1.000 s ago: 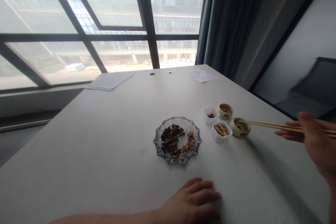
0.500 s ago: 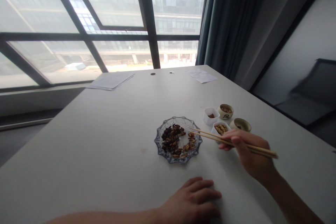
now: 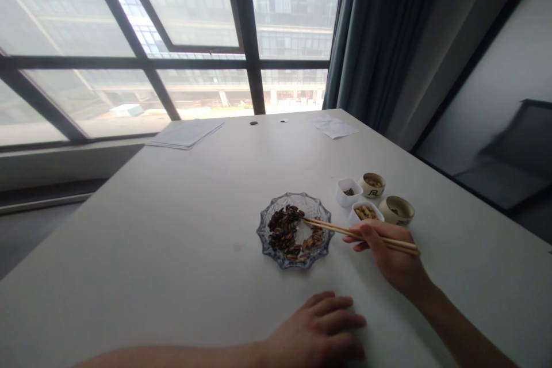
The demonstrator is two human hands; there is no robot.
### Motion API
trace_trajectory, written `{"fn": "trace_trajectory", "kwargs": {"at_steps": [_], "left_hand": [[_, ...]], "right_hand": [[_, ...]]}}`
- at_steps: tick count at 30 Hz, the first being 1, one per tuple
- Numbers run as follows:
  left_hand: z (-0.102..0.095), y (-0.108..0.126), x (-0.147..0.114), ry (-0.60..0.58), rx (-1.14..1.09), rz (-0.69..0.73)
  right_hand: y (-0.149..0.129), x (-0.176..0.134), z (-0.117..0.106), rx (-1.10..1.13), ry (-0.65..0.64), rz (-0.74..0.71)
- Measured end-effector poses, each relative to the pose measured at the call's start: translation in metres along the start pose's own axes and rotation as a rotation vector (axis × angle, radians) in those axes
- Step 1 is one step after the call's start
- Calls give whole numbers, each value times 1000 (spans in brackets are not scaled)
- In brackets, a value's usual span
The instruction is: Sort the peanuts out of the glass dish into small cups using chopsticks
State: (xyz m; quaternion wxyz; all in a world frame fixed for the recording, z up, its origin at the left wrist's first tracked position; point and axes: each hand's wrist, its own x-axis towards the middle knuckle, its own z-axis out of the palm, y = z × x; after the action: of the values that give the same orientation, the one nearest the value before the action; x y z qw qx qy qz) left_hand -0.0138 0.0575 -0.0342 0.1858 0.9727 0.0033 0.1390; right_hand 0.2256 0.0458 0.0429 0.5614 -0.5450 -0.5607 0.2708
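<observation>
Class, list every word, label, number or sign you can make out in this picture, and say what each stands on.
"风" or a similar dark character, too small to be certain: on the farther round cup.
Dark mark, too small to read: low on the nearer round cup.
Any print on the paper stack or loose sheet: unreadable.

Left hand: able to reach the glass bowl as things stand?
Likely yes. The left hand rests on the table just short of the glass bowl, nothing visible between them; the right hand holds chopsticks across the bowl's right rim, off that path.
</observation>
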Motion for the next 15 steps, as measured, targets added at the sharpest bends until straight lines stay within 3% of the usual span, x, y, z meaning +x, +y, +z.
{"fn": "trace_trajectory", "kwargs": {"at_steps": [8, 15], "left_hand": [[-3, 0, 0, -3, -1, -12], [-2, 0, 0, -11, -16, -18]], "right_hand": [[-4, -1, 0, -20, 176, -104], [-19, 13, -28, -108, 603, -174]]}}
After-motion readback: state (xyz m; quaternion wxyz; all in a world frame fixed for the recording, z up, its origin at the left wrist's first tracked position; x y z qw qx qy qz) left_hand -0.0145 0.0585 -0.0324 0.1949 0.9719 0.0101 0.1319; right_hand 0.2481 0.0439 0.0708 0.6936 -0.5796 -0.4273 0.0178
